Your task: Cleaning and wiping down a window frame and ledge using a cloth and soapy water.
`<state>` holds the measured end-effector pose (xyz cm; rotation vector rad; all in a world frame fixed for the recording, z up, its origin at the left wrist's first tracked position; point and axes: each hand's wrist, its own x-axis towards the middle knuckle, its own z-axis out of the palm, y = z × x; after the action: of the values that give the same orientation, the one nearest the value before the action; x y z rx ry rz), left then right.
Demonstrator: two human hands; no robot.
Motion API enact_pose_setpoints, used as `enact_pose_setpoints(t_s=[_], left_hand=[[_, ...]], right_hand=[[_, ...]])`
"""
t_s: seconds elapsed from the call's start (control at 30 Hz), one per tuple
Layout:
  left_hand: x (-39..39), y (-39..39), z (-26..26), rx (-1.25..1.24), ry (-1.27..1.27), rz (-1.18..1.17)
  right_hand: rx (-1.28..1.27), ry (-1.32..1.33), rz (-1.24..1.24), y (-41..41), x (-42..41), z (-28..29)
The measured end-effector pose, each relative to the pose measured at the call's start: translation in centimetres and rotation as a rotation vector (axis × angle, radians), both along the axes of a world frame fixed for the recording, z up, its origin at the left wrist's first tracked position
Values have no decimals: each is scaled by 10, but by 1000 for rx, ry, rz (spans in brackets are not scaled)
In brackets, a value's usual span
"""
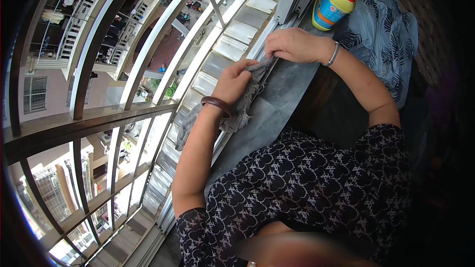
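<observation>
A grey, frayed cloth lies over the metal window track and spreads toward the outer ledge. My left hand, with a brown bangle at the wrist, grips its upper part between thumb and fingers. Farther along the track, my right hand pinches the cloth's narrow far end in bent fingertips. Its palm faces down, and a silver-coloured bracelet circles that wrist. Under and beside both hands run the white window track and the dark grey stone sill.
Beyond my right hand stands a yellow bottle with a red pump top, near a patterned pale blue plastic bag. Metal security bars close off the outside, past a ridged metal ledge. A sliding window frame rises at the far end.
</observation>
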<state>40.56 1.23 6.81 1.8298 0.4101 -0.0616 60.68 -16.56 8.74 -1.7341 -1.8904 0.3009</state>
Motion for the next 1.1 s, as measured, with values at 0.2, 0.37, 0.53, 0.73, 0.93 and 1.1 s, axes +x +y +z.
enact_pose_setpoints(t_s=[0.2,0.37,0.53,0.73,0.93,1.1], left_hand=[[4,-22,12,270,-34,-146],[11,-17,0,350,-125,-160],[18,-32,16,426,-14,-133],[21,-30,15,465,-114,-197],[45,-24,19,692,40,-296],[64,-45,26,869,175,-341]], right_hand=[[75,-185,-28,-13,5,-7],[-98,15,-207,-4,4,-9],[-37,-104,-326,-1,-10,-2],[-173,-199,-182,-8,6,9],[-236,5,-23,-8,25,10],[-87,49,-296,-9,28,-3]])
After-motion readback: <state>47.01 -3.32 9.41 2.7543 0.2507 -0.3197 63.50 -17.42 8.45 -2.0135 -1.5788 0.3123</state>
